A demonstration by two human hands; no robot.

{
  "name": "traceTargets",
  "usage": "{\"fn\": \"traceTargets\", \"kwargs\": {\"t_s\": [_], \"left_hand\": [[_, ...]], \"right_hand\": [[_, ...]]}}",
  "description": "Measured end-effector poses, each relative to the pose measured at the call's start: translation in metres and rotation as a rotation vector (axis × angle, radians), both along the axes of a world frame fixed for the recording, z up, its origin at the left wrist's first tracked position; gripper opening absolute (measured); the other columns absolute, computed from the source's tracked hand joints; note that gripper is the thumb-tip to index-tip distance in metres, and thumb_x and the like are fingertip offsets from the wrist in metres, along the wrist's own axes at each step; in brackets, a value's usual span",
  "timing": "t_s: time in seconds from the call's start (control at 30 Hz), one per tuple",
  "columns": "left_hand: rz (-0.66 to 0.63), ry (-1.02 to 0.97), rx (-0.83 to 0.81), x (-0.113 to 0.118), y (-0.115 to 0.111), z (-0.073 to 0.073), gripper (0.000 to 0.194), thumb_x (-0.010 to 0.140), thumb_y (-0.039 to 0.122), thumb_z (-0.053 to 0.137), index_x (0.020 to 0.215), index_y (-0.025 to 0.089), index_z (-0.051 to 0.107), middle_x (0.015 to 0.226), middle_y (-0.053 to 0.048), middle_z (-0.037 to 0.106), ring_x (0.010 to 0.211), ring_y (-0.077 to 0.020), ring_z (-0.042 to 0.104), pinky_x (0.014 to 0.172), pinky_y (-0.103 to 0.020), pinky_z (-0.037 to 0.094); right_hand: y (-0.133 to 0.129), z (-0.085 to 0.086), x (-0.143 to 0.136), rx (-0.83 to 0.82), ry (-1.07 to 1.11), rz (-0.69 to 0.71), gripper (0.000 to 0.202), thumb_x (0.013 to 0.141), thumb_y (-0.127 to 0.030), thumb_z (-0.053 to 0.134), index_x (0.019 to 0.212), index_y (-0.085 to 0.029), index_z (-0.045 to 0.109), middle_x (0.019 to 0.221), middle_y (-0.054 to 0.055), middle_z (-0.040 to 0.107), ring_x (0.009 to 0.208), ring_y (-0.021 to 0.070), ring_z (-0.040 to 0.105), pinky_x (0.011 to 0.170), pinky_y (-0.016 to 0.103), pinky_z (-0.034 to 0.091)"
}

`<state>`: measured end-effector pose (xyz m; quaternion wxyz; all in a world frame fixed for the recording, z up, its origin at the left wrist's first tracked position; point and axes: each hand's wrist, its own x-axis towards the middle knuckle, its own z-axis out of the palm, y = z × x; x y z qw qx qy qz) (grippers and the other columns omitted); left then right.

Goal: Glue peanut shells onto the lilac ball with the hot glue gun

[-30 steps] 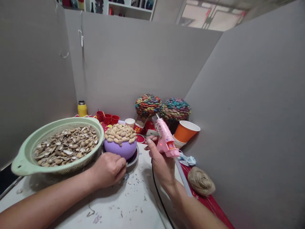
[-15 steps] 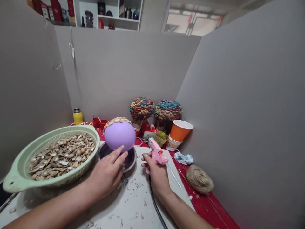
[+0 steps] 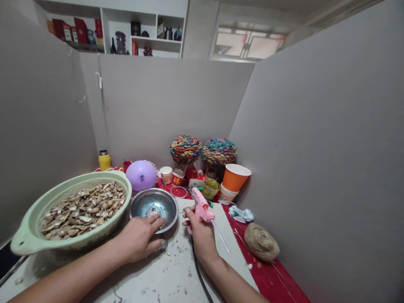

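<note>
My left hand (image 3: 142, 236) lies at the near rim of a metal bowl (image 3: 172, 221), fingers stretched out and apart, some reaching over its inside. In my right hand (image 3: 202, 237) is a pink hot glue gun (image 3: 203, 207), with a clear glue stick (image 3: 221, 236) poking out of its back end and a black cord (image 3: 199, 269) running down toward me. Behind the bowl sits a purple balloon (image 3: 139, 174), its knot facing me. A strip of pale shells (image 3: 154, 170) shows along its far right side.
A green colander (image 3: 125, 191) of nutshells (image 3: 83, 210) stands left. Two colourful shell-covered domes (image 3: 185, 149), paper cups (image 3: 166, 174) and an orange bucket (image 3: 235, 179) stand at the back. A twine ball (image 3: 261, 242) lies right. Grey partitions (image 3: 170, 97) enclose the table.
The balloon has left the bowl and tipped over behind it to the left, shells turned away. My left hand no longer touches it. The glue gun stays in my right hand.
</note>
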<state>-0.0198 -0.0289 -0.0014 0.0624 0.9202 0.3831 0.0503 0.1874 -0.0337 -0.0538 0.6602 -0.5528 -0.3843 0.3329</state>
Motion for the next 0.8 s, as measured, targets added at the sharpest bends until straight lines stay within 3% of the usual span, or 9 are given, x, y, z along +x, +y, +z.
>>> {"fn": "traceTargets", "kwargs": {"t_s": [0.2,0.37,0.53,0.8], "left_hand": [[-0.009,-0.025,-0.079,0.0,0.003,0.003,0.044,0.089,0.049,0.05,0.121,0.023,0.064,0.124,-0.011,0.067,0.108,-0.031,0.065,0.093,-0.04,0.047],[0.003,-0.011,-0.116,-0.001,0.007,0.008,0.036,0.084,0.048,0.055,0.108,0.023,0.069,0.117,-0.01,0.07,0.104,-0.0287,0.066,0.089,-0.034,0.048],[0.044,-0.001,-0.157,-0.001,0.01,0.013,0.027,0.077,0.041,0.063,0.095,0.023,0.07,0.094,-0.007,0.074,0.086,-0.0251,0.068,0.074,-0.028,0.049],[0.073,-0.149,-0.266,0.004,0.012,0.021,0.035,0.065,0.021,0.066,0.1,0.021,0.068,0.087,-0.003,0.071,0.075,-0.02,0.063,0.063,-0.024,0.042]], "right_hand": [[-0.005,0.001,0.002,-0.006,-0.046,0.01,0.038,0.072,-0.055,0.07,0.086,-0.021,0.065,0.07,-0.001,0.066,0.054,0.015,0.06,0.046,0.023,0.045],[-0.007,0.003,0.006,0.004,-0.036,-0.039,0.041,0.073,-0.057,0.069,0.089,-0.019,0.066,0.064,-0.001,0.065,0.052,0.0153,0.059,0.044,0.023,0.042],[-0.011,0.005,0.004,0.021,-0.033,-0.036,0.045,0.069,-0.057,0.071,0.089,-0.018,0.067,0.063,-0.001,0.065,0.051,0.0153,0.058,0.043,0.023,0.041],[-0.02,0.008,0.005,0.007,-0.039,0.005,0.041,0.07,-0.056,0.072,0.085,-0.018,0.067,0.063,-0.001,0.064,0.054,0.016,0.058,0.047,0.025,0.042]]}}
